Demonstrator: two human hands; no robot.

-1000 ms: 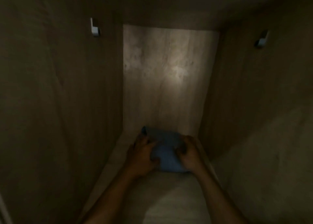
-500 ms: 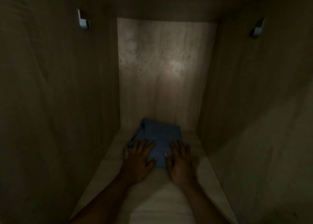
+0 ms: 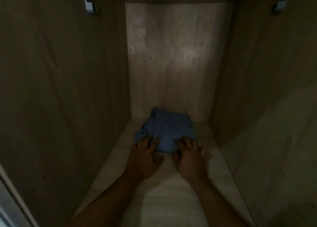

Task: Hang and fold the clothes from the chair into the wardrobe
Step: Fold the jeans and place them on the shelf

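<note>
forearms [image 3: 109, 204] cropped below, garment's [image 3: 169, 130] near edge covered

You're looking into a dim wardrobe [image 3: 173, 63] compartment. Blue folded cloth [image 3: 169, 131] lies on the shelf [image 3: 173, 201] near the back wall. Your L hand [image 3: 145, 156] & R hand [image 3: 189, 155] lie flat, fingers spread, fingertips on the cloth's near edge, palms on the shelf. Metal bracket [image 3: 89, 3] on L wall, another [image 3: 279, 7] on R wall, both high up

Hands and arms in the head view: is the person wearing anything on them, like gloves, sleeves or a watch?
Nothing shows. The left hand and right hand are bare, without gloves. Both forearms are uncovered to the frame's bottom edge, with no sleeve, watch or bracelet. The light is too dim to rule out a thin ring.
</note>
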